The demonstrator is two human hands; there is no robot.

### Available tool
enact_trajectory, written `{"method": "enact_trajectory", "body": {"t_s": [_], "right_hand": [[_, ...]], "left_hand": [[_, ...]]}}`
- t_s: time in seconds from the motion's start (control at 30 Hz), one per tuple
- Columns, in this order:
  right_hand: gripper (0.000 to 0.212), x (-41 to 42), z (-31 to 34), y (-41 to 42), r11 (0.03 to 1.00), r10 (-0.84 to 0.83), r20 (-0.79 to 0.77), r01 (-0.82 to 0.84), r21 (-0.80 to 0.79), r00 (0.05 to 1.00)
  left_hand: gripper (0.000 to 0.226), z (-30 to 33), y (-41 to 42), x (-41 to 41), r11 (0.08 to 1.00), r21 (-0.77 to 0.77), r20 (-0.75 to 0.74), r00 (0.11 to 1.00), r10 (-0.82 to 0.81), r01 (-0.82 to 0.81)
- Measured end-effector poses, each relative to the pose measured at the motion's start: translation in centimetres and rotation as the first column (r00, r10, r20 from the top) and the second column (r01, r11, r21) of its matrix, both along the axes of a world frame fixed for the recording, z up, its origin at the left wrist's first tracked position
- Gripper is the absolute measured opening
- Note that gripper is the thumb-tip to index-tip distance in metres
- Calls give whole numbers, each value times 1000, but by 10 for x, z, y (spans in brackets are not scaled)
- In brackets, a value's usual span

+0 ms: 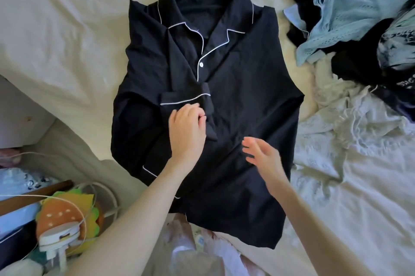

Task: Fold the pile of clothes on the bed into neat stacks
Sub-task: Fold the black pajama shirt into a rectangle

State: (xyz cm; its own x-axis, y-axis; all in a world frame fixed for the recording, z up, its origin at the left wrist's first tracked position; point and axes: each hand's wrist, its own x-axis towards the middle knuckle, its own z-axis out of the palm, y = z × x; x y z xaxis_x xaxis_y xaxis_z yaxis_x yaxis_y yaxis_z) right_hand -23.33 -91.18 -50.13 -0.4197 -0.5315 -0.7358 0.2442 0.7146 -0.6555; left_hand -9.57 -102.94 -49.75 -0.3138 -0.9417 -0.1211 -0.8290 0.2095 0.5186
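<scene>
Bed (56,28) with a cream sheet fills most of the frame, bare part at upper left. Black pyjama shirt (235,100) with white piping lies face up across the centre, collar toward the top, buttoned at the one white button that shows, body spread fairly flat. Its sleeve on the frame-left side is already folded in over the chest, cuff (186,99) with the white trim lying just left of centre. The other side looks turned in too, can't tell for sure. Unfolded pile (359,35) sits at upper right and right edge: light blue knit on top, black and printed pieces under it, well apart from the shirt's collar but near its right edge. White lacy fabric (350,132) lies rumpled at mid right, touching the shirt's edge. Left hand (186,132) is on the folded sleeve just below the cuff, grip narrow, fingers curled in and seeming to pinch the sleeve cloth. Right hand (262,154) hovers just above the shirt's lower middle, grip wide, fingers spread and blurred, holding nothing. Clutter at lower left off the bed: burger-shaped plush (65,215), white cable, a small white device. Progress judgement: early, no finished stack visible anywhere; this shirt is partway, sides in, bottom-to-top folds left; the whole pile still to do.
</scene>
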Motion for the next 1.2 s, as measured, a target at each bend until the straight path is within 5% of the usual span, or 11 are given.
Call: {"method": "enact_trajectory", "body": {"t_s": [0.13,0.3,0.43,0.53,0.67,0.73,0.93,1.07,1.13,1.2], "right_hand": [[40,-26,19,5,911,-388,313,412,-12,867],[70,-48,13,13,866,-485,443,483,126,754],[31,-61,-1,9,819,-574,369,510,264,731],[33,-69,-8,0,877,-470,280,405,260,837],[7,-70,-4,-3,903,-387,104,353,246,916],[12,-69,1,8,880,-424,22,406,246,905],[3,-51,3,68,758,-595,46,541,364,803],[6,-46,0,75,803,-440,-5,396,446,898],[9,-48,0,68,852,-209,-214,285,439,954],[21,-48,6,55,887,38,-417,162,433,908]], "left_hand": [[8,24,27,-20,876,-281,-123,890,-439,393],[15,15,62,-30,709,-179,37,725,-688,682],[32,0,68,-4,908,-28,10,909,-418,418],[40,-9,61,24,981,171,74,992,-104,90],[56,-20,47,54,930,254,294,895,-336,266],[57,-24,40,61,888,325,346,833,-432,326],[53,-26,30,67,843,517,242,920,-309,147],[45,-18,30,71,833,553,170,975,-141,24],[40,-14,26,76,832,552,122,992,-10,-59],[35,-9,21,82,834,527,86,987,135,-160]]}}
